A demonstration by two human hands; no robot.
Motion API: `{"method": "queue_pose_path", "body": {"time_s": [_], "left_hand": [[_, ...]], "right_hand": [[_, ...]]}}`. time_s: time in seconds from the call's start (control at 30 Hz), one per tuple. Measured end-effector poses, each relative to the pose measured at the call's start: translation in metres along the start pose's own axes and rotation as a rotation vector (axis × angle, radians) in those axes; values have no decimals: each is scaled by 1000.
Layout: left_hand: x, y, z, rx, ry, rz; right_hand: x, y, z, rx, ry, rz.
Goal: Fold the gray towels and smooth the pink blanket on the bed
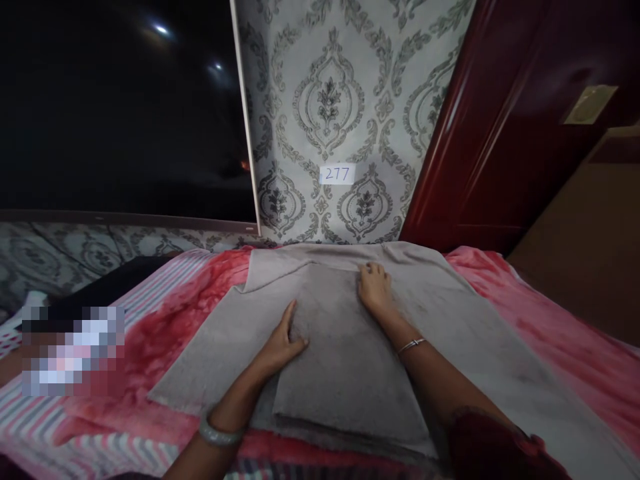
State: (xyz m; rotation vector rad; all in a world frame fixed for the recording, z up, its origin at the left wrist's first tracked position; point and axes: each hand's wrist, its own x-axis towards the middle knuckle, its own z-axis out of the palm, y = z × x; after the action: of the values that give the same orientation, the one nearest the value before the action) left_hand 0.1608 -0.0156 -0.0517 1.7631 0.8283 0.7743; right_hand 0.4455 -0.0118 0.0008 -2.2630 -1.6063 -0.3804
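A grey plush cloth (445, 320) lies spread over the bedding in front of me. In its middle sits a folded, layered grey panel (345, 360), long and narrow; I cannot tell whether it is part of the same cloth. My left hand (280, 343) rests at the panel's left edge, thumb and fingers stretched apart. At the far right corner of the panel, my right hand (376, 288) has its fingers curled down onto the fabric. A bangle is on my left wrist and a thin bracelet on my right.
Under the cloth is a red-pink plush blanket (185, 320) over a striped sheet (150, 303). A large dark screen (120, 113) stands behind on the left, a dark red wooden panel (480, 133) on the right. A label reading 277 (337, 174) is on the wallpaper. A blurred-out patch (73, 350) covers something at left.
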Motion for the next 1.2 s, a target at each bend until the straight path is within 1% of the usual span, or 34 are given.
{"method": "queue_pose_path", "body": {"time_s": [0.07,0.13,0.23,0.33,0.4,0.5,0.6,0.7,0.8,0.93,1.0,1.07,1.13,1.2], "left_hand": [[-3,4,1,56,3,85],[-6,9,2,84,-2,151],[-9,15,2,92,-4,204],[-11,17,3,108,2,242],[-12,17,4,120,-1,262],[-13,18,5,130,-10,286],[-15,19,5,135,-18,318],[-16,20,5,132,-30,322],[-16,20,4,120,-43,261],[-17,23,2,61,-121,155],[-19,29,2,23,-112,136],[-22,41,2,5,-67,141],[-26,57,-1,0,-26,157],[-32,78,-12,-5,22,165]], "right_hand": [[5,-7,2,-54,-17,-16],[13,-9,6,-34,-115,-46],[28,-5,17,45,-287,-129],[44,3,24,92,-389,-216],[55,7,26,131,-440,-268],[68,13,26,189,-464,-321],[74,20,27,225,-449,-328],[70,27,31,231,-414,-283],[57,31,33,222,-346,-220],[41,28,27,208,-248,-160],[36,26,19,202,-200,-139],[36,26,7,210,-117,-114],[42,24,-10,229,-25,-104],[53,15,-31,241,28,-128]]}}
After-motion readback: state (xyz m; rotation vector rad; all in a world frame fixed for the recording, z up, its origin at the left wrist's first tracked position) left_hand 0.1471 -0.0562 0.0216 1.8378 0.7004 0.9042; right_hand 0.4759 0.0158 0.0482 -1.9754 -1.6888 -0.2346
